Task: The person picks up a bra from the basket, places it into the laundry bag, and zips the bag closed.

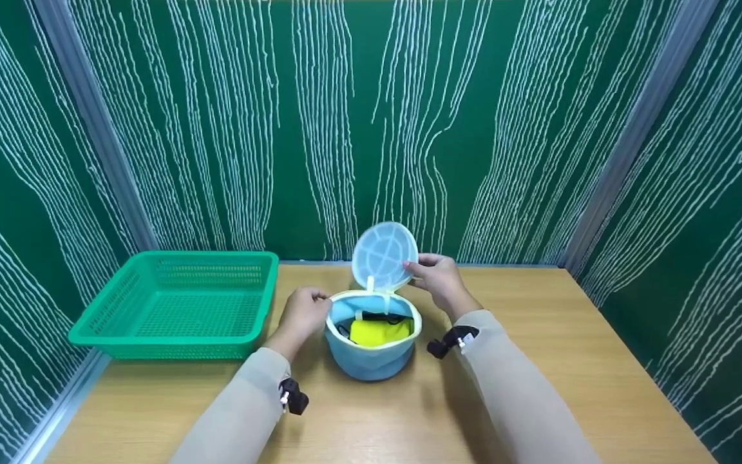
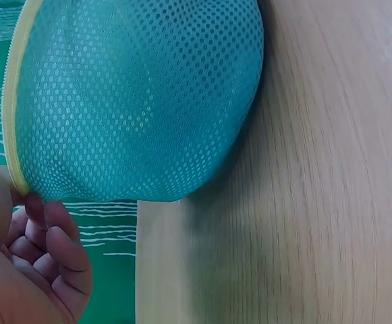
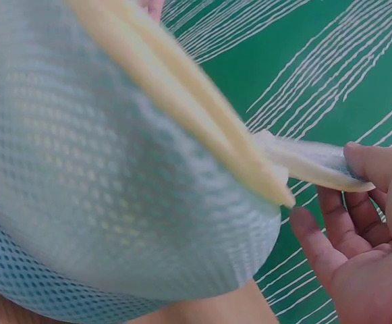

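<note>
A round blue mesh bag (image 1: 371, 364) with a pale yellow zipped rim stands on the table, its round lid (image 1: 384, 254) raised at the back. Inside lie a bright yellow item (image 1: 380, 332) and some dark items (image 1: 387, 317) whose kinds I cannot make out. My left hand (image 1: 303, 314) pinches the bag's rim at its left side; the left wrist view shows thumb and finger on the yellow edge (image 2: 13, 128). With thumb and fingers, my right hand (image 1: 438, 280) holds the lid's right edge, seen edge-on in the right wrist view (image 3: 317, 162).
A green plastic basket (image 1: 171, 348) with perforated walls stands at the left of the wooden table (image 1: 525, 361). Green panels (image 1: 319, 129) with white wavy lines rise behind and at both sides, joined by metal posts (image 1: 641, 129).
</note>
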Action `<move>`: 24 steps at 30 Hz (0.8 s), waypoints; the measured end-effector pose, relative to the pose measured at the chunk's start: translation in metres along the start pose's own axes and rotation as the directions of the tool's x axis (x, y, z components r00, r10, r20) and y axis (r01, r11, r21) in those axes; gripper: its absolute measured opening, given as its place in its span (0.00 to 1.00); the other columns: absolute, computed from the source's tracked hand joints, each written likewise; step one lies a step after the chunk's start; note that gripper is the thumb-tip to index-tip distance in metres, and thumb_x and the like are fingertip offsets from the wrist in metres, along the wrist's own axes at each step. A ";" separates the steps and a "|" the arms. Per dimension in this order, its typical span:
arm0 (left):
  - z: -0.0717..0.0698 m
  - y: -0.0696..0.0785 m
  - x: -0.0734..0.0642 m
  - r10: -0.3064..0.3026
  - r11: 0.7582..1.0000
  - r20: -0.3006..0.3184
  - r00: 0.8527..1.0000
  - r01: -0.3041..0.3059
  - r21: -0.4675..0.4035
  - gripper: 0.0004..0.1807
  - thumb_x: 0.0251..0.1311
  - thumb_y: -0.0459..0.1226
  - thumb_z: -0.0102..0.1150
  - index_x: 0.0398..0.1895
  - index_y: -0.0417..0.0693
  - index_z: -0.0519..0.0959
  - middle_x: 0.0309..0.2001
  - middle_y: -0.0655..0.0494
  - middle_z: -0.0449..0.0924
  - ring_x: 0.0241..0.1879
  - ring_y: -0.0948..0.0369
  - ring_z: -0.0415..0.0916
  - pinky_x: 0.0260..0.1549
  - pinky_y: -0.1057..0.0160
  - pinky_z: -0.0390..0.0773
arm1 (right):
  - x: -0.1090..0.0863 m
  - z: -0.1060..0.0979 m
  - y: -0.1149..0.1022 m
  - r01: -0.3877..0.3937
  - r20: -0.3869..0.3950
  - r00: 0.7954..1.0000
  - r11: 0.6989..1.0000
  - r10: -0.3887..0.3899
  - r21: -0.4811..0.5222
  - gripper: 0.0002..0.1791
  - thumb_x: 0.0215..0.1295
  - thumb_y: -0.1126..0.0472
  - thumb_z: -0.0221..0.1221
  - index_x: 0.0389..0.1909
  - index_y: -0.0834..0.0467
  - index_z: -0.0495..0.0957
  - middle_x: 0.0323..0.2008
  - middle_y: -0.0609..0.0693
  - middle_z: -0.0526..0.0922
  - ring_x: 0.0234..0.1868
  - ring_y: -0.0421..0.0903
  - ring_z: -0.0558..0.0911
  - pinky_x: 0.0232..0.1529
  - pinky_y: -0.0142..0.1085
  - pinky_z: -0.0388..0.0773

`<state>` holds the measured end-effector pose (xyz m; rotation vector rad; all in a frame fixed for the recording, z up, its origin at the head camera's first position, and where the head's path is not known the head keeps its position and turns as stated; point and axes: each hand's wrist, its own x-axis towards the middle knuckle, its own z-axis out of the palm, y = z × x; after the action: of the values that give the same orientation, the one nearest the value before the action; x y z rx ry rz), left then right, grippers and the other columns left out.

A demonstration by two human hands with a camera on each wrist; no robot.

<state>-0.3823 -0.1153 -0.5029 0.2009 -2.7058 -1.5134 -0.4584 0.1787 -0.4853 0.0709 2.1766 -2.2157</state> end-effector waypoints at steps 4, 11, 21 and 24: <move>0.001 -0.001 0.001 -0.007 1.000 -0.008 1.000 0.007 -0.014 0.14 0.82 0.38 0.61 0.58 0.42 0.90 0.59 0.45 0.89 0.63 0.47 0.83 0.71 0.44 0.83 | -0.004 0.001 -0.006 0.036 0.004 0.999 0.999 -0.036 -0.001 0.14 0.78 0.65 0.71 0.60 0.66 0.88 0.51 0.55 0.89 0.46 0.44 0.93 0.56 0.38 0.92; 0.000 -0.002 0.001 0.017 0.999 -0.027 0.999 -0.018 -0.030 0.13 0.81 0.37 0.61 0.54 0.42 0.91 0.54 0.46 0.90 0.56 0.50 0.83 0.66 0.46 0.86 | -0.011 0.000 -0.014 0.111 0.016 0.994 0.992 -0.110 -0.062 0.12 0.77 0.64 0.73 0.56 0.63 0.91 0.49 0.53 0.93 0.45 0.43 0.93 0.54 0.39 0.93; -0.002 -0.002 -0.003 0.011 0.998 -0.019 1.000 -0.012 -0.068 0.12 0.82 0.39 0.61 0.52 0.42 0.91 0.48 0.47 0.89 0.46 0.54 0.82 0.46 0.59 0.85 | -0.022 -0.002 -0.010 0.251 0.045 0.968 0.946 -0.247 -0.206 0.09 0.72 0.62 0.77 0.49 0.59 0.94 0.39 0.44 0.94 0.41 0.41 0.85 0.42 0.31 0.84; -0.002 -0.004 -0.002 -0.002 0.996 -0.011 1.000 0.001 -0.084 0.12 0.82 0.38 0.61 0.53 0.42 0.91 0.49 0.46 0.89 0.46 0.54 0.83 0.46 0.59 0.86 | -0.026 -0.004 -0.005 0.307 0.100 0.951 0.921 -0.291 -0.241 0.09 0.71 0.64 0.76 0.49 0.60 0.94 0.41 0.45 0.95 0.42 0.41 0.86 0.44 0.32 0.84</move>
<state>-0.3801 -0.1182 -0.5051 0.2076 -2.6280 -1.6171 -0.4328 0.1831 -0.4789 -0.3583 2.5616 -2.0099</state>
